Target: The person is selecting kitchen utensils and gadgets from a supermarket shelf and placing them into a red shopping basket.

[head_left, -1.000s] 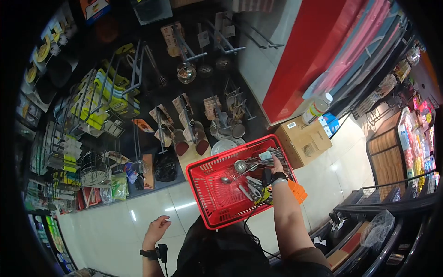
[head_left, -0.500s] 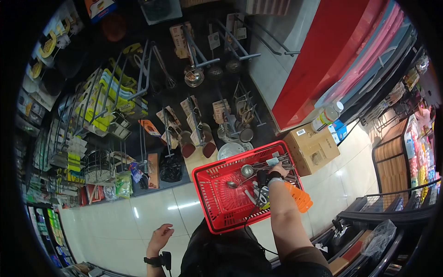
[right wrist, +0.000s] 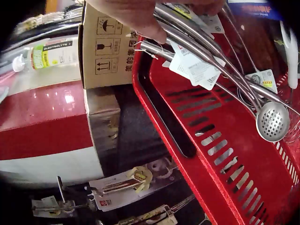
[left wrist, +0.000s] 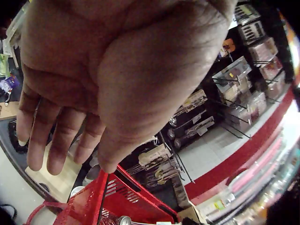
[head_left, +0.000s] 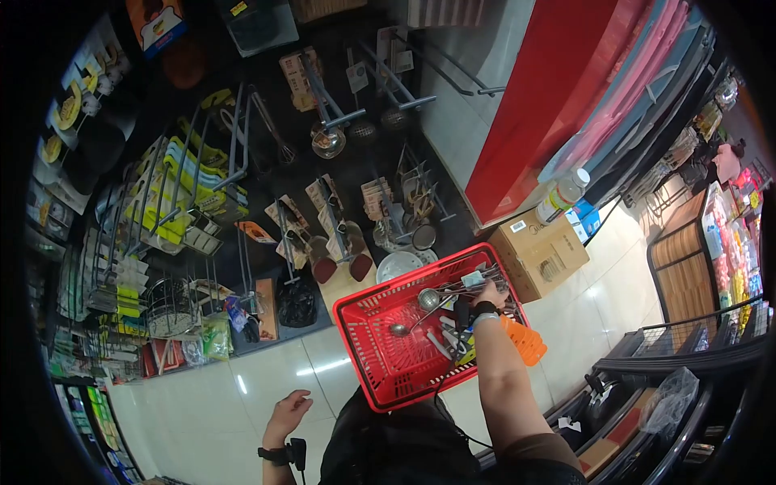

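Observation:
My right hand (head_left: 491, 295) is inside the red shopping basket (head_left: 349, 347), at its right end, gripping the steel handles of several kitchen utensils. In the right wrist view these handles (right wrist: 187, 40) run out from under the fingers, with white price tags (right wrist: 194, 65) hanging on them. A small perforated skimmer (right wrist: 273, 122) lies at the other end of the bundle. Nearby in the basket are a spoon (head_left: 398, 330), white-handled tools (head_left: 439, 343) and an orange slotted item (head_left: 524, 341) over the rim. My left hand (head_left: 287, 414) hangs beside the basket, fingers relaxed, holding nothing.
A cardboard box (head_left: 537, 255) with a bottle (head_left: 563, 196) on it stands just right of the basket. Racks of hanging utensils (head_left: 331, 226) project from the dark wall ahead. Shelving (head_left: 687, 380) stands at the right, and pale floor tiles (head_left: 323, 380) lie below.
My right hand has shifted a little lower over the utensil handles and its fingers look more curled. My left hand stays free beside the basket. The head view has swayed slightly.

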Tool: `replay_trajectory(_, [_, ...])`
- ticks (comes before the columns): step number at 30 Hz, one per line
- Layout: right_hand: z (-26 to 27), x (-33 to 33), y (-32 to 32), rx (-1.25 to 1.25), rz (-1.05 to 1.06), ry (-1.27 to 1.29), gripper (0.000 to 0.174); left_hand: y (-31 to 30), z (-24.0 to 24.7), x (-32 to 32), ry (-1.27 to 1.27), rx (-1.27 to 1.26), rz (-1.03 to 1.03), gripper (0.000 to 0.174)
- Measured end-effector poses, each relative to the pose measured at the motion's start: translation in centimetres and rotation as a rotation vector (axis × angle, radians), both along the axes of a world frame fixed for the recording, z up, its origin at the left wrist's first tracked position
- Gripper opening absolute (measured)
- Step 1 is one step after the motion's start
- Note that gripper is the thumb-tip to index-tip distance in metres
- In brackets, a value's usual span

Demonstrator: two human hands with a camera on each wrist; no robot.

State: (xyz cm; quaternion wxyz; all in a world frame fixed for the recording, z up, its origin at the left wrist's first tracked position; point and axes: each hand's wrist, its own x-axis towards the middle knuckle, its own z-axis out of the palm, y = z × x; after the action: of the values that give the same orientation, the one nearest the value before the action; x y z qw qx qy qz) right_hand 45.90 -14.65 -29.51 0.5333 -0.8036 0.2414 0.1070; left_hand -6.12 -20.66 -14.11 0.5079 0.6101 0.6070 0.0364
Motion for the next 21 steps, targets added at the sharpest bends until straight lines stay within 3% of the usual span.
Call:
replay_trajectory(4, [-1.4,0.3,-0.2,0.219,-0.051,-0.009,0.062,-0.2,-0.4,-0.5,0.017,0.024,0.005,0.028])
replay_trajectory(8, [-1.5,-0.4,-0.6,0.416,0.031,-0.116,0.047,-0.5,-0.2,-0.8,0.028,0.011,0.008,0.029])
replay_trajectory(17, [-0.2,-1.3,-1.7,0.275,0.133,-0.092,0.055,-0.8,-0.4,-1.1,0.012,0.055,-0.016,0.028])
replay_trajectory(20, [-0.6,-1.4,-1.7,0.325,0.115,-0.212,0.059,-0.7,-0.2,-0.8,0.025,0.061,-0.023,0.028])
replay_trajectory(21, [-0.1,-1.6,-1.7,0.091,0.123,-0.205,0.061,-0.7,0.0,-0.8,0.033,0.056,-0.016,0.028])
